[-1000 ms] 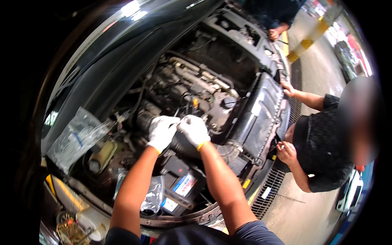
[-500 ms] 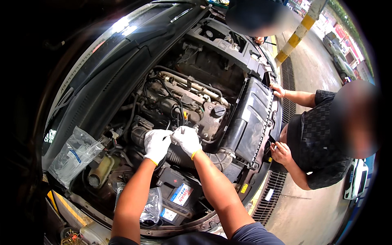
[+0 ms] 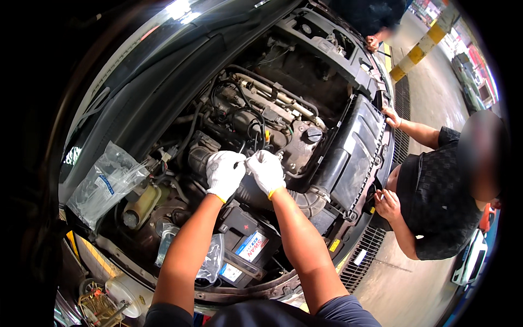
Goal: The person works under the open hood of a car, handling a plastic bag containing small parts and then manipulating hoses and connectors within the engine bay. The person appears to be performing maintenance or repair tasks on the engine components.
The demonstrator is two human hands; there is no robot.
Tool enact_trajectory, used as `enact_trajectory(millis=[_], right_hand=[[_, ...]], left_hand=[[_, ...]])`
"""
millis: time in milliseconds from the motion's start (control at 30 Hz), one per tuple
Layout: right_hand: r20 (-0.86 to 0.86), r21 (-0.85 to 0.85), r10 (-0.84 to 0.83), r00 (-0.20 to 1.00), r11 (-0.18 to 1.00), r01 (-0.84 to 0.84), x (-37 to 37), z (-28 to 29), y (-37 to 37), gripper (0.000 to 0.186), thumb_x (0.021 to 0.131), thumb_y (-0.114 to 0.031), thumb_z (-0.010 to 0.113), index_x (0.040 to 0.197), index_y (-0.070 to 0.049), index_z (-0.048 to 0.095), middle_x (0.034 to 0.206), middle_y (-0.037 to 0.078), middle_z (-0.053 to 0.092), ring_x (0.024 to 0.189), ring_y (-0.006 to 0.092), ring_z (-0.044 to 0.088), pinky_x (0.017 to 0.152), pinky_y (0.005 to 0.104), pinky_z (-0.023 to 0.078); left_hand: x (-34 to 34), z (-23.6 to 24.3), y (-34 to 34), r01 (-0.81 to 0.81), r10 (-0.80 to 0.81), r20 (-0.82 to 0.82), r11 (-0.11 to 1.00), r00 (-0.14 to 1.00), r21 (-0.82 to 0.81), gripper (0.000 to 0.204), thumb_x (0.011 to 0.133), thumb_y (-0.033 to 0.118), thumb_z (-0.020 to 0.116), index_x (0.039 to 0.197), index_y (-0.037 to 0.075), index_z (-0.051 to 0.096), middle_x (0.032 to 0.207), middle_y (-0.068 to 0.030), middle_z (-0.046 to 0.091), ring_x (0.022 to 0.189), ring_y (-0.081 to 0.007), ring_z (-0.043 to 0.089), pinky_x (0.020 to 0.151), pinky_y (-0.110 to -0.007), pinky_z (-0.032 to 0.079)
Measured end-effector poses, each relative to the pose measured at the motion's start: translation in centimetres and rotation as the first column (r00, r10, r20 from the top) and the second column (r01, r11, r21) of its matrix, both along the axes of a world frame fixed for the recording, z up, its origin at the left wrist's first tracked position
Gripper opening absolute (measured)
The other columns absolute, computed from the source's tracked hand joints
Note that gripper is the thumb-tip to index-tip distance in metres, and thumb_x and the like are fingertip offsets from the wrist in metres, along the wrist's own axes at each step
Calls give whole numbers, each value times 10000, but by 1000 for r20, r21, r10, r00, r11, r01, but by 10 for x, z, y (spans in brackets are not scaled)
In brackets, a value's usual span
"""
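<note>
My left hand [image 3: 224, 173] and my right hand [image 3: 267, 171], both in white knit gloves, are close together above the near side of a car engine [image 3: 297, 155]. The fingers of each are closed in a pinch, fingertips almost meeting. Whatever sits between them is too small to make out. A ribbed black air hose [image 3: 251, 189] runs just below the gloves. Beyond the fingertips, thin black cables [image 3: 251, 122] and an orange-yellow piece [image 3: 267, 136] lie by the engine top. The black oil filler cap [image 3: 312, 134] is to their right.
A black battery [image 3: 235, 222] stands nearer me, beside a crumpled clear bag [image 3: 211, 261]. Another clear plastic bag [image 3: 90, 193] lies at the left by the windscreen. A long black plastic housing [image 3: 348, 150] lines the car's front. A co-worker [image 3: 436, 191] leans there, one hand [image 3: 391, 116] on the edge.
My view has shifted, so the engine bay sits higher and further right. Both gloved hands have moved slightly forward over the engine, still pinched close together.
</note>
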State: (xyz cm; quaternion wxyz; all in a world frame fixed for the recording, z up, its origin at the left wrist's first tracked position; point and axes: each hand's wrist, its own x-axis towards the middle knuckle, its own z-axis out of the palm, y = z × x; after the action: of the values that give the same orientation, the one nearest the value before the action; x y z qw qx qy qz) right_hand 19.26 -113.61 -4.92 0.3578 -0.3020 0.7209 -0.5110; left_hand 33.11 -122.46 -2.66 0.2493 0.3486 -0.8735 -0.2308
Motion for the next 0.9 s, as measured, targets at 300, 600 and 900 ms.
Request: enact_trajectory(millis=[300, 600, 900], right_hand=[[341, -123, 51, 939, 992, -9, -14, -2, 4, 191, 979, -193, 701, 866, -39, 710, 732, 29, 687, 647, 122, 616, 612, 296, 494], [305, -9, 141, 942, 989, -145, -8, 11, -6, 272, 1054, -282, 676, 888, -68, 705, 760, -31, 640, 672, 70, 534, 635, 256, 432], [242, -82, 203, 949, 979, -189, -4, -15, -6, 289, 1054, -260, 675, 863, -45, 697, 744, -8, 642, 665, 87, 538, 629, 281, 447]], left_hand=[[4, 0, -12, 13, -16, 29, 995, 999, 98, 168, 870, 202, 748, 957, 70, 804, 1003, -124, 781, 980, -334, 733, 911, -436, 567], [8, 18, -13, -2, -32, 144, 972, 989, 233, 201, 890, 211, 713, 998, 67, 802, 1040, -131, 780, 1028, -332, 731, 939, -430, 565], [6, 7, -13, -3, -18, 101, 980, 995, 201, 231, 889, 197, 693, 1047, 68, 801, 1057, -138, 777, 1041, -336, 730, 955, -435, 565]])
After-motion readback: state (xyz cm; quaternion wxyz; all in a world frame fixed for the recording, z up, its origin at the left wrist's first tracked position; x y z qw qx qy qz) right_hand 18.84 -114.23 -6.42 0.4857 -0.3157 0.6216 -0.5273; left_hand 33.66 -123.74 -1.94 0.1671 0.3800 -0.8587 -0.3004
